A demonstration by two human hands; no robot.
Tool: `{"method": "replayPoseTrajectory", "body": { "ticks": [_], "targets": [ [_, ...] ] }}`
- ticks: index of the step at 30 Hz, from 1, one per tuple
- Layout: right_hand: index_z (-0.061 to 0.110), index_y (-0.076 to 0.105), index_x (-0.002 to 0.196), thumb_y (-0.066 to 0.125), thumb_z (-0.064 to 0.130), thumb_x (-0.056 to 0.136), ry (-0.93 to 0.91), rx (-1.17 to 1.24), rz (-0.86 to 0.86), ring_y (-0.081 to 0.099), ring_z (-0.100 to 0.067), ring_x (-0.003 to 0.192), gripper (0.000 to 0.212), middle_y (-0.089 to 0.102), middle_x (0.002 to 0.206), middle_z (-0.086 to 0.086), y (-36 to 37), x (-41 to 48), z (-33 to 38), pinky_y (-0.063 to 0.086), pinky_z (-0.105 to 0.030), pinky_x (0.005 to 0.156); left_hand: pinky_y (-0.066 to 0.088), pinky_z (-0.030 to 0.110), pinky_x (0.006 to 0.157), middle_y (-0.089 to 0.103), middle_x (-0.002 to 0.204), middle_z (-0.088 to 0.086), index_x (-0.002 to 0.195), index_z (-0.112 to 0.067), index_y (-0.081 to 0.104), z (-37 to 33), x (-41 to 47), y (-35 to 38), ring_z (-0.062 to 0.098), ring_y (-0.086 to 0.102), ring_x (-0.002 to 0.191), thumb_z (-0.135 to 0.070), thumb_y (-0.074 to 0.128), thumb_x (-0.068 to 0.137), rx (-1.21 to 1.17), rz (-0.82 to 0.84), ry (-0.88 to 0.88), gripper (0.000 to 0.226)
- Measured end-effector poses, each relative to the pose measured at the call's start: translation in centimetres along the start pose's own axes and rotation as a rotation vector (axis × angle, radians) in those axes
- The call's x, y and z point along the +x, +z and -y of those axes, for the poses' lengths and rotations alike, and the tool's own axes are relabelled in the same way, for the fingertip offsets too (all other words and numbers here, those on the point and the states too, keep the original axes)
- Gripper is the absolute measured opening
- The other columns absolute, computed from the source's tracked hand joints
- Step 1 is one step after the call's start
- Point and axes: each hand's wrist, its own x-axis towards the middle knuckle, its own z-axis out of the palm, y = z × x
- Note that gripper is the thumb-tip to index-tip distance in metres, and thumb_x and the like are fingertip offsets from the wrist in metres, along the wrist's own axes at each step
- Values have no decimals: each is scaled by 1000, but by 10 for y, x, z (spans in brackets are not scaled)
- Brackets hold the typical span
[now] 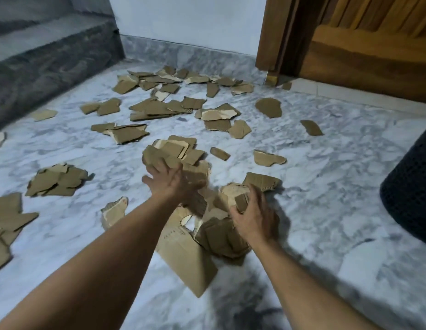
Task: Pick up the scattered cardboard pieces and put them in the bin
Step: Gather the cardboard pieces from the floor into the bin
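Landmark: bin [409, 186], dark mesh wall, cut off at the right edge of the view, standing on the floor.
Floor: grey-white marble [326, 186], running left from the bin and beyond it.
Cardboard bundle [214, 232]: torn brown pieces clamped together between both hands, left of the bin and apart from it; one large flat piece hangs from its underside, and a dark shadow lies on the floor beneath.
Left hand [169, 179]: on the side of the bundle far from the bin; fingers bent over the stacked pieces, thumb held apart; motion blur hides the fingertips.
Right hand [254, 215]: on the side of the bundle nearer the bin; fingers and thumb curled around the pieces, a small scrap caught between them.
Nearest loose pieces: one strip [311, 127] on the floor just beyond the bin to its left; a rounded piece [268, 107] further left of that.
Middle cluster [159, 108]: overlapping pieces on the floor, well left of the bin.
Far cluster [178, 79]: pieces along the foot of the wall, furthest from the bin.
Left pile [57, 181]: flat stacked pieces, well apart from the bin, past the bundle.
Steps [52, 55]: dark stone, at the far left, opposite the bin.
Door [373, 44]: wooden, in its frame, behind the bin.
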Motion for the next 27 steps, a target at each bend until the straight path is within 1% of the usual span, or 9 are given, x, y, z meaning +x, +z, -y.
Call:
{"method": "replayPoseTrajectory", "body": {
  "ticks": [2,6,9,14,16,18,20,23,27],
  "targets": [
    [25,35,150,64,53,85,11,-8,-32,58,-34,118,77,43,151,-5,11,7,8,49,-41,85,19,60,115,4,162,20,150,-31,26,8,22,-7,48,6,147,-86,63,68,77,-80,115,106],
    [24,35,149,61,55,87,-2,-10,-94,60,-35,113,75,44,151,-6,24,30,29,49,-41,81,25,64,113,11,158,15,155,-33,-3,15,36,2,45,9,146,-103,51,28,-38,262,195,155],
    [24,36,148,63,53,87,-16,-17,-93,62,-35,109,73,45,149,-5,32,46,41,49,-41,79,30,68,106,16,153,16,153,-39,-3,14,30,5,48,16,142,-103,56,12,-3,216,178,165],
    [27,38,147,66,51,84,13,50,-101,60,-34,114,73,46,149,0,36,56,43,48,-43,82,48,43,96,44,130,12,144,-21,28,10,37,-10,35,49,122,-55,98,39,-459,208,57,131],
    [29,39,147,67,51,83,50,102,-93,59,-33,117,73,46,150,2,36,55,44,47,-43,86,51,31,72,59,91,0,103,-16,56,6,33,-11,15,57,82,-41,100,49,-658,230,71,74],
    [29,40,146,67,50,83,74,142,-92,58,-31,119,72,47,150,3,35,50,46,45,-42,88,45,23,53,57,59,-5,64,-17,65,1,22,-8,10,50,60,-29,98,58,-813,257,104,35],
    [29,42,145,67,49,84,94,188,-98,57,-28,120,69,48,150,4,35,43,50,44,-40,90,55,26,63,69,73,0,77,-12,74,-5,11,2,17,62,72,-19,93,65,-892,254,85,24],
    [28,45,142,67,46,87,98,264,-100,57,-23,122,62,53,145,4,29,29,52,44,-34,93,55,47,96,67,116,10,125,-14,59,-13,-9,8,29,63,107,-12,79,79,-958,226,123,50],
    [27,54,137,60,62,87,81,347,-116,60,-22,117,61,62,136,2,8,6,50,44,-28,87,58,53,88,66,120,14,130,-18,50,-12,-37,10,31,67,106,2,68,85,-1155,293,149,52]
  ]
}}
